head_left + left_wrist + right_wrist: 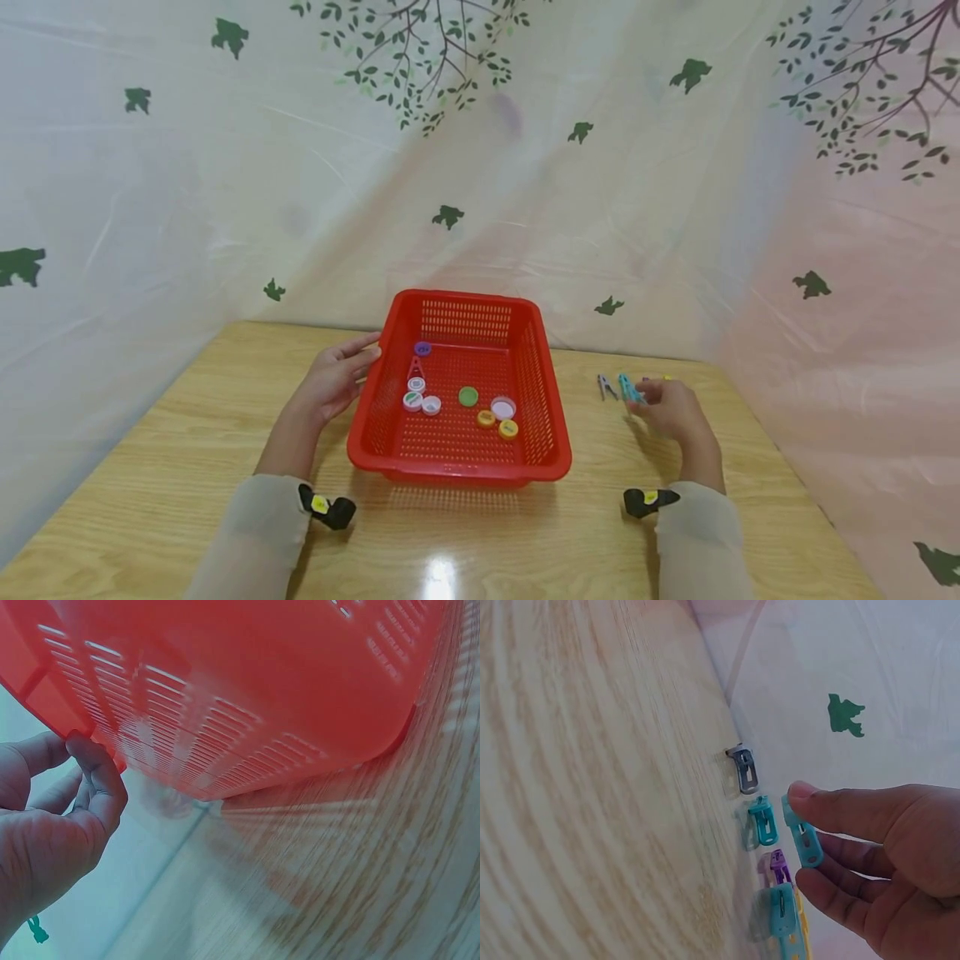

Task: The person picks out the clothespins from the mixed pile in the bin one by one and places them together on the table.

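A red plastic basket [540, 400] stands mid-table with several bottle caps [468, 397] and a red clothespin [415, 367] inside. My left hand [339, 377] rests against the basket's left rim [82, 727], fingers fairly straight and touching its edge. Right of the basket, my right hand [670, 407] pinches a teal clothespin [802, 838] between thumb and fingers, lifted just off the table. Beside it on the table lie a grey clothespin [744, 768], another teal one [763, 820], a purple one [780, 867] and a teal-and-yellow pair [786, 919].
The wooden table [187, 467] is backed by a white sheet printed with green leaves [447, 217], which drapes along the rear and right edges. Black wrist mounts [327, 507] sit on both sleeves near the front edge.
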A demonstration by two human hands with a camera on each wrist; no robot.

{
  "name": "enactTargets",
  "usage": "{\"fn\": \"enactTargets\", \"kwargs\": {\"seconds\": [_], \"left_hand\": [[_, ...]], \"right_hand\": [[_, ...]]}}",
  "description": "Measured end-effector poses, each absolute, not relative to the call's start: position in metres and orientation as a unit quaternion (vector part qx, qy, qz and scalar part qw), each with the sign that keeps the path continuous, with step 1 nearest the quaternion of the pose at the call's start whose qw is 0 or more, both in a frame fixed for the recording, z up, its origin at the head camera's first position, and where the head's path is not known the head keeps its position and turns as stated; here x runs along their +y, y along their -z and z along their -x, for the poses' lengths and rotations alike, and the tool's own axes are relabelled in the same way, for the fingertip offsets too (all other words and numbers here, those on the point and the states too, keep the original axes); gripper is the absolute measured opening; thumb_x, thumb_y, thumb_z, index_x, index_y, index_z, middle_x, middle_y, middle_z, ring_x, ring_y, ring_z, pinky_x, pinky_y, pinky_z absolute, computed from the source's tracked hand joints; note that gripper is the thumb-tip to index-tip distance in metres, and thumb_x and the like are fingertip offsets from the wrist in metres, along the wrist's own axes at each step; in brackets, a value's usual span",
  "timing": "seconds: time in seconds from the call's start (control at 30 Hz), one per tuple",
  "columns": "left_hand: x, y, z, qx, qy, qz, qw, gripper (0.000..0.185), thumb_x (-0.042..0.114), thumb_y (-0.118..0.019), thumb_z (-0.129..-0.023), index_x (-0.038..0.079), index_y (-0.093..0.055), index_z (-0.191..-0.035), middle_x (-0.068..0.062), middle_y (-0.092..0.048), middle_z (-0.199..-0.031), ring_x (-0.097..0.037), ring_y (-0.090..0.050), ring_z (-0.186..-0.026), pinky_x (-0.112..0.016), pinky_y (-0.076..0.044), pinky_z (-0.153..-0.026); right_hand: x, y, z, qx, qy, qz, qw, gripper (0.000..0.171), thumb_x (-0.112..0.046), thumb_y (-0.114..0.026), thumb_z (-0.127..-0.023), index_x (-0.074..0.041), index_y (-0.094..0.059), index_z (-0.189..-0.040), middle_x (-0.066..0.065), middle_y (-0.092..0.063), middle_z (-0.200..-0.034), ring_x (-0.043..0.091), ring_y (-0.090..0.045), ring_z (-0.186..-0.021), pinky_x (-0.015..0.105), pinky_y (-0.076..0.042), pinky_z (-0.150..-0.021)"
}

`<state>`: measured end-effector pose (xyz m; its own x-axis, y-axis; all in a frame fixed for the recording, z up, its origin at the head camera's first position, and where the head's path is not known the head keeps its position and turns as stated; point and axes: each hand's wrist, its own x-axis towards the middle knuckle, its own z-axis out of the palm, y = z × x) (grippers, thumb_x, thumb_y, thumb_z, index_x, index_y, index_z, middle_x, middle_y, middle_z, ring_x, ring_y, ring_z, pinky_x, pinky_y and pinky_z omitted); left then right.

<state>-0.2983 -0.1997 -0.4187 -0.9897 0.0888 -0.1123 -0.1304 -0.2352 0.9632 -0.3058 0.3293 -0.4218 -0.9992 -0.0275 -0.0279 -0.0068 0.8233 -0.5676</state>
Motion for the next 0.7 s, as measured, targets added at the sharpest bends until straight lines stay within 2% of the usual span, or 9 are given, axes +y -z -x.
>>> {"fn": "enactTargets", "kwargs": {"seconds": [0.4,0.7], "left_hand": [[-0.2010,0.4175,0.2979,0.609,-0.790,0.010,0.076,0.055,0.022,-0.066,-0.102,0.009,-0.048,-0.153,-0.016,-0.057,-0.146,-0.024,-0.068,-0.115,-0.039,-0.059,-0.091],[-0.2002,0.4180,0.2982,0.607,-0.791,0.015,0.074,0.053,0.021,-0.066,-0.102,0.011,-0.050,-0.151,-0.013,-0.060,-0.142,-0.025,-0.068,-0.115,-0.039,-0.059,-0.090]], "right_hand": [[0.3305,0.4244,0.3044,0.965,0.260,0.018,0.032,0.045,-0.022,-0.074,-0.094,0.007,-0.064,-0.128,0.028,-0.066,-0.112,0.042,-0.063,-0.102,0.053,-0.056,-0.084],[0.3313,0.4265,0.3056,0.965,0.256,0.023,0.054,0.048,-0.023,-0.077,-0.092,0.007,-0.063,-0.128,0.028,-0.068,-0.111,0.044,-0.064,-0.103,0.057,-0.054,-0.088]]}}
